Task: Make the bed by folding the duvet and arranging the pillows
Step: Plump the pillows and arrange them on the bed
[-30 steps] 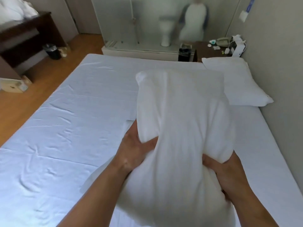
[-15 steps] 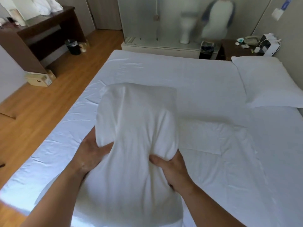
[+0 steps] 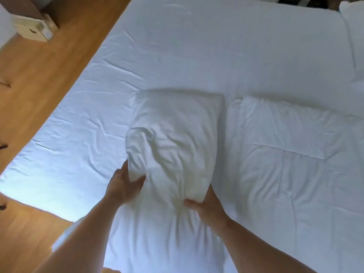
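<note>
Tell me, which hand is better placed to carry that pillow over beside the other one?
Probably the right hand: it grips the held pillow on the side nearer the other pillow at the far right. The left hand grips the opposite side.

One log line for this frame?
left hand: grips pillow | right hand: grips pillow | second pillow: far right on bed

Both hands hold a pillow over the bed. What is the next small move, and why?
Probably carry the held pillow toward the second pillow at the far right: left hand and right hand grip its sides, and the two pillows are apart.
</note>
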A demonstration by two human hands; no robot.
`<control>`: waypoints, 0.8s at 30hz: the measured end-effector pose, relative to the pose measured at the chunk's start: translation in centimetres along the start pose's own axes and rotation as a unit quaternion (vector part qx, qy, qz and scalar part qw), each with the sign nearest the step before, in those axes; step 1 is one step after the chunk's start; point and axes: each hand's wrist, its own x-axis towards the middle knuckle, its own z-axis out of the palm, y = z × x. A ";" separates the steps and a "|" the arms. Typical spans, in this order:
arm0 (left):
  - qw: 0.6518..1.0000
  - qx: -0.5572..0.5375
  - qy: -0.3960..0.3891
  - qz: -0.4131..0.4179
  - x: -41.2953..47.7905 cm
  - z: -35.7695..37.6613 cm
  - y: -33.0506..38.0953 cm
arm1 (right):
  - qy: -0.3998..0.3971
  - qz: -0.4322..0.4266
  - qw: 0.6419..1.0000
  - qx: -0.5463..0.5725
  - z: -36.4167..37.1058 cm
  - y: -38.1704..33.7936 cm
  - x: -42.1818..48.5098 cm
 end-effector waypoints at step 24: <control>0.975 0.012 -0.125 0.182 -10.8 24.7 19.3 | 0.299 0.038 0.925 -0.230 -28.9 3.4 -7.3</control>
